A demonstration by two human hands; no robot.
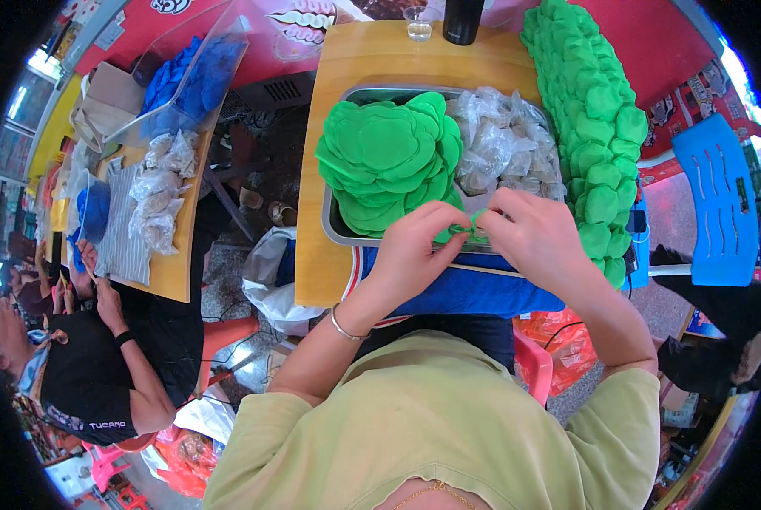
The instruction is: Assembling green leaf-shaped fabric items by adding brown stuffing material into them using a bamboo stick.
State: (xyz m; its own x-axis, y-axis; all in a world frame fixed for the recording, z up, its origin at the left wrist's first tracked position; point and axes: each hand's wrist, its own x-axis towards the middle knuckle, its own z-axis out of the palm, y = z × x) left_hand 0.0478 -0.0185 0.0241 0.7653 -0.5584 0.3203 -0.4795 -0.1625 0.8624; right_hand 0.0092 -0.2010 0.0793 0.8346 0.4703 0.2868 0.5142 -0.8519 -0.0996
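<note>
Head view shows a tray [333, 225] bearing stacked green sheets [389, 153], then the left hand [414, 248] pinching a green scrap [475, 226] over the tray's near edge, clear bags [495, 144] behind, the right hand [538, 236] pinching that scrap too, and a green heap [597, 144] just beside the tray.
</note>
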